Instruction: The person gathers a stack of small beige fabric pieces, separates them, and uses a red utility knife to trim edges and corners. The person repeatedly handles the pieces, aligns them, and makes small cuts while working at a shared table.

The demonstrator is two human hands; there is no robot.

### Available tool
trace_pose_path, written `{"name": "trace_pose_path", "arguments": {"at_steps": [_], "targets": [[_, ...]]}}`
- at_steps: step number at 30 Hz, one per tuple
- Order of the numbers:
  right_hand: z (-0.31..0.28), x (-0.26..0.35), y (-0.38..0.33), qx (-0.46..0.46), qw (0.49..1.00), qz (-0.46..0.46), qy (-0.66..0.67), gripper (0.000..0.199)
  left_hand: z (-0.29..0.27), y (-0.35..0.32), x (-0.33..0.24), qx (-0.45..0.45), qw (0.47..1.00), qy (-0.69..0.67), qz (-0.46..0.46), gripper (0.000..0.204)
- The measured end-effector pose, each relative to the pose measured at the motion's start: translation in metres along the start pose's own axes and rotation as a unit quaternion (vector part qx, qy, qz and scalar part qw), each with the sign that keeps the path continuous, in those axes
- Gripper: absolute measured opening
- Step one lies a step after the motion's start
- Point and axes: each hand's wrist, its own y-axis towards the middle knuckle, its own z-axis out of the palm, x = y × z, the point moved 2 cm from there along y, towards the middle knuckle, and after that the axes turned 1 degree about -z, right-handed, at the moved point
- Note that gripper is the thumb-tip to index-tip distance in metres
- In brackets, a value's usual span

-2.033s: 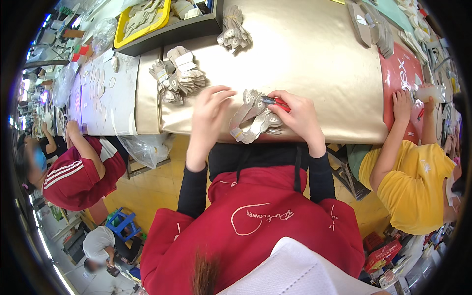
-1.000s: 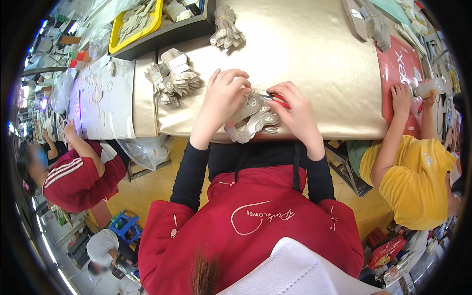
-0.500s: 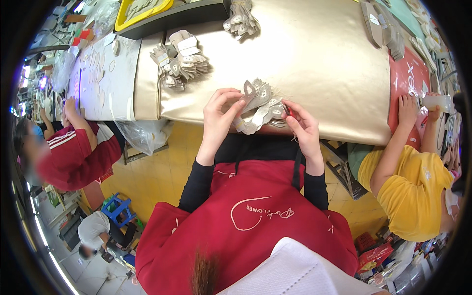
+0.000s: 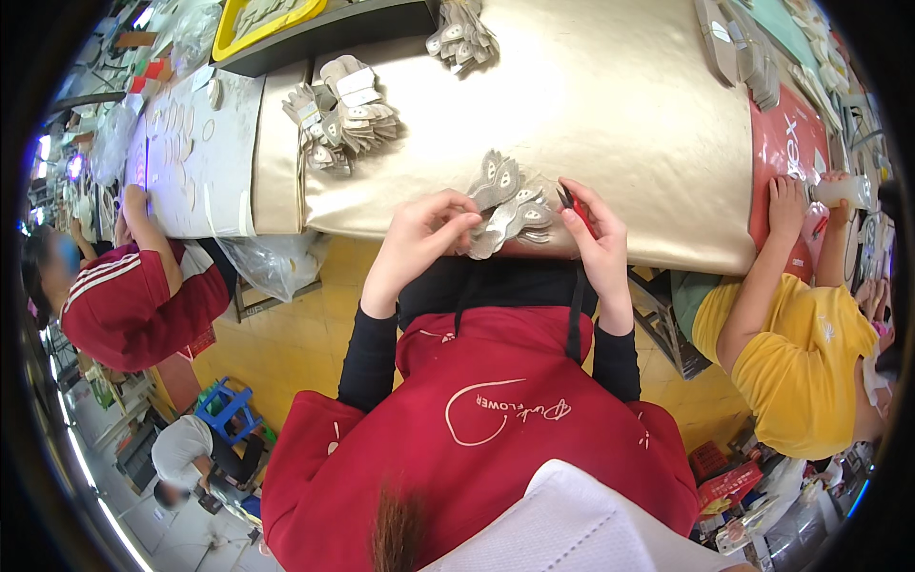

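Two bundles of grey, mask-like cut pieces with eye-shaped holes [image 4: 519, 217] lie fanned out at the front edge of the table, between my hands. At their left side is my left hand [image 4: 427, 234], its thumb and fingertips drawn together; whatever is between them is too small to make out. On the right, my right hand [image 4: 599, 238] is closed around small thread snips [image 4: 578, 212] with red handles and dark blades pointing up and away. The snips are just off the right end of the pieces.
Behind, on the gold-covered table [image 4: 610, 124], are a banded heap of similar pieces [image 4: 348, 114] and another bundle [image 4: 463, 38]. A yellow tray [image 4: 229, 29] stands at the far left. One person [image 4: 782, 353] works at right with a bottle; another [image 4: 124, 305] sits at left.
My left hand has let go of the grey piece it lifted, which now lies with the bundle. My right hand has shifted slightly right, and the snips now point upward in plain view.
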Motion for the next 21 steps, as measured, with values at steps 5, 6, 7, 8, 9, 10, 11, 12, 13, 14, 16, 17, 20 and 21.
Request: {"name": "trace_pose_path", "arguments": {"at_steps": [5,6,7,8,9,10,11,12,13,14,16,17,20,21], "targets": [[0.009,0.004,0.006,0.004,0.998,-0.030,-0.047,0.032,0.019,0.015,-0.019,-0.080,0.973,0.184,0.116,0.023],[0.010,0.005,0.007,0.007,0.998,-0.032,-0.050,0.032,0.022,0.017,-0.020,-0.091,0.971,0.193,0.105,0.025],[0.012,0.007,0.008,0.009,0.998,-0.034,-0.053,0.032,0.024,0.019,-0.021,-0.106,0.965,0.208,0.115,0.026],[0.013,0.008,0.009,0.012,0.997,-0.041,-0.058,0.032,0.026,0.020,-0.022,-0.121,0.959,0.223,0.125,0.026],[0.014,0.010,0.010,0.015,0.997,-0.047,-0.064,0.033,0.028,0.021,-0.021,-0.132,0.954,0.235,0.131,0.027],[0.014,0.011,0.010,0.017,0.996,-0.054,-0.074,0.033,0.029,0.021,-0.020,-0.142,0.947,0.246,0.149,0.027],[0.014,0.012,0.011,0.027,0.994,-0.054,-0.088,0.033,0.030,0.021,-0.019,-0.149,0.942,0.255,0.162,0.027],[0.014,0.013,0.011,0.035,0.992,-0.054,-0.107,0.033,0.032,0.021,-0.018,-0.155,0.936,0.264,0.174,0.027],[0.014,0.014,0.012,0.041,0.990,-0.056,-0.126,0.033,0.033,0.020,-0.016,-0.164,0.930,0.270,0.187,0.026],[0.015,0.015,0.012,0.044,0.988,-0.067,-0.135,0.034,0.034,0.020,-0.014,-0.173,0.924,0.277,0.201,0.024],[0.016,0.016,0.013,0.044,0.982,-0.096,-0.155,0.035,0.036,0.021,-0.012,-0.175,0.926,0.254,0.219,0.020],[0.017,0.016,0.014,0.043,0.980,-0.104,-0.165,0.035,0.037,0.022,-0.011,-0.168,0.934,0.225,0.223,0.018],[0.021,0.016,0.014,0.030,0.972,-0.140,-0.188,0.033,0.037,0.024,-0.009,-0.131,0.951,0.195,0.202,0.013],[0.022,0.016,0.014,0.018,0.969,-0.157,-0.191,0.032,0.037,0.023,-0.010,-0.120,0.954,0.199,0.191,0.012]]}}
